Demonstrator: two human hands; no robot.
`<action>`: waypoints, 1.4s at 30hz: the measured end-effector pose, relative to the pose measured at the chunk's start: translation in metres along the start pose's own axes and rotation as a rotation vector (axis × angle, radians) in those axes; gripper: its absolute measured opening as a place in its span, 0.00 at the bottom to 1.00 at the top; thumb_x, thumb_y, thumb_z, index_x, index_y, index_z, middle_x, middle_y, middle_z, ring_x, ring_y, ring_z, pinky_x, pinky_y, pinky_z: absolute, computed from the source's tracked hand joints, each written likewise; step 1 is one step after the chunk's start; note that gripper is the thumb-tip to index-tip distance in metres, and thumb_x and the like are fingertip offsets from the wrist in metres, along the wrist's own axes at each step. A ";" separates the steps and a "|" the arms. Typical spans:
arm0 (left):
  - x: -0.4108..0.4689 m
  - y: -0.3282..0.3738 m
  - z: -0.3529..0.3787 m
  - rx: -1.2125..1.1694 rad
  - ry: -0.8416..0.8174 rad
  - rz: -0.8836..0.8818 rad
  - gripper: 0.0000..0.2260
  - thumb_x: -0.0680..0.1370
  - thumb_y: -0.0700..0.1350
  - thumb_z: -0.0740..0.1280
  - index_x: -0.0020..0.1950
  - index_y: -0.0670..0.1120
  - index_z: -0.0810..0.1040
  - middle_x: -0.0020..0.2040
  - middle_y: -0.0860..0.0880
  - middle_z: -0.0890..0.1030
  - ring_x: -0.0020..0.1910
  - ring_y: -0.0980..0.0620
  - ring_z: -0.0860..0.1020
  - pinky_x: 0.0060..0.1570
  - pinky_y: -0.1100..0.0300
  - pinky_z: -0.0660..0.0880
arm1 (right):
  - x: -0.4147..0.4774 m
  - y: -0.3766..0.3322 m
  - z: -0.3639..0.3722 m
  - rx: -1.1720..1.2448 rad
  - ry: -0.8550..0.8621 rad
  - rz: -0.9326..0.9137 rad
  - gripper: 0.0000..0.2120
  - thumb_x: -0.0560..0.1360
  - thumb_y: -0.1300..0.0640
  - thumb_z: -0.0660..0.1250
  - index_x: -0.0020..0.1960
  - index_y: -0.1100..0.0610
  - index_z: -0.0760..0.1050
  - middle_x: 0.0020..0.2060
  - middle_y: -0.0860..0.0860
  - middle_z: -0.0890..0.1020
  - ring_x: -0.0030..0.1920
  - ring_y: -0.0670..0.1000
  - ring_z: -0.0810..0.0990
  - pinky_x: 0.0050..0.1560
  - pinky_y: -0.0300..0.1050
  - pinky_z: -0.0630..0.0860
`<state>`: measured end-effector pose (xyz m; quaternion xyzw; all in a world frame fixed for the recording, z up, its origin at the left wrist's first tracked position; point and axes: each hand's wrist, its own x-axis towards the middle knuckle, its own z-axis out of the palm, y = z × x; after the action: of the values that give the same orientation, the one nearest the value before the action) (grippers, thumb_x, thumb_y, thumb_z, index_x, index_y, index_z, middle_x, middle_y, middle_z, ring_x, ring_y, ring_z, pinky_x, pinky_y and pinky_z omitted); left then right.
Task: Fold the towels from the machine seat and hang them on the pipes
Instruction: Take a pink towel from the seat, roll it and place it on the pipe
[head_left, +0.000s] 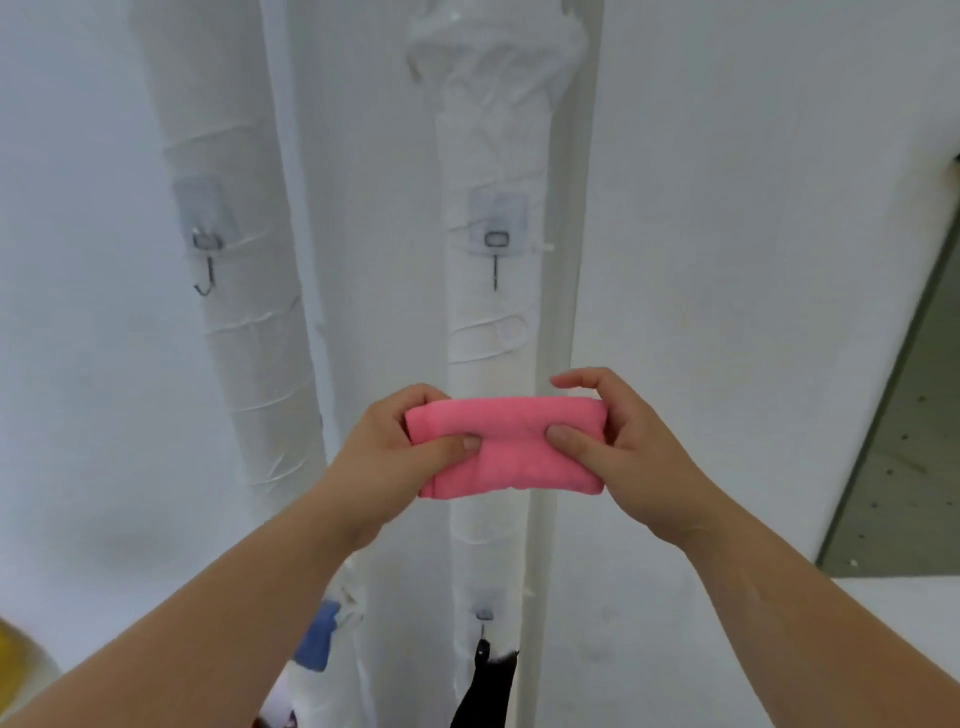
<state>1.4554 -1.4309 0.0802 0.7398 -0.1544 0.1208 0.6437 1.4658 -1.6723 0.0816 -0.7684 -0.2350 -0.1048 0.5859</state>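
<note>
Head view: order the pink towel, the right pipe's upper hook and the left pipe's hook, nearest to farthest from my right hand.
1. Pink towel, in the right hand.
2. Right pipe's upper hook, above it.
3. Left pipe's hook, upper left.

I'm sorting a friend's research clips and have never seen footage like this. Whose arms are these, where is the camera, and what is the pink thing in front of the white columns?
There is no machine here. A person wears one wide-angle camera on the head, so you are looking along their own arms. The left hand and the right hand each grip one end of a folded pink towel. Behind it stand two wrapped white pipes, the left pipe and the right pipe, and each carries a stick-on hook. Lower down, a black cloth hangs on the right pipe and a blue cloth shows by the left one.
</note>
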 end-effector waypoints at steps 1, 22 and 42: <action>0.007 0.005 -0.001 -0.007 0.040 0.018 0.11 0.74 0.39 0.76 0.52 0.51 0.80 0.42 0.48 0.82 0.40 0.53 0.81 0.37 0.61 0.79 | 0.009 -0.004 0.002 -0.023 0.016 -0.021 0.16 0.79 0.58 0.70 0.61 0.40 0.75 0.45 0.50 0.79 0.42 0.47 0.80 0.44 0.40 0.80; 0.155 0.063 -0.014 0.190 0.158 0.414 0.25 0.69 0.38 0.80 0.61 0.57 0.78 0.58 0.57 0.77 0.54 0.58 0.78 0.52 0.60 0.81 | 0.167 -0.060 -0.022 -0.290 0.186 -0.332 0.16 0.67 0.54 0.81 0.49 0.41 0.79 0.59 0.48 0.77 0.58 0.45 0.78 0.60 0.46 0.79; 0.163 0.030 -0.016 0.686 0.282 0.499 0.20 0.73 0.51 0.69 0.65 0.57 0.74 0.66 0.51 0.72 0.62 0.52 0.74 0.65 0.50 0.72 | 0.167 -0.015 -0.001 -0.684 0.413 -0.464 0.10 0.76 0.45 0.68 0.53 0.48 0.73 0.59 0.49 0.71 0.58 0.50 0.74 0.61 0.46 0.71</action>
<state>1.5949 -1.4310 0.1714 0.8268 -0.1899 0.4165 0.3269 1.6038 -1.6302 0.1673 -0.8078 -0.2311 -0.4555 0.2942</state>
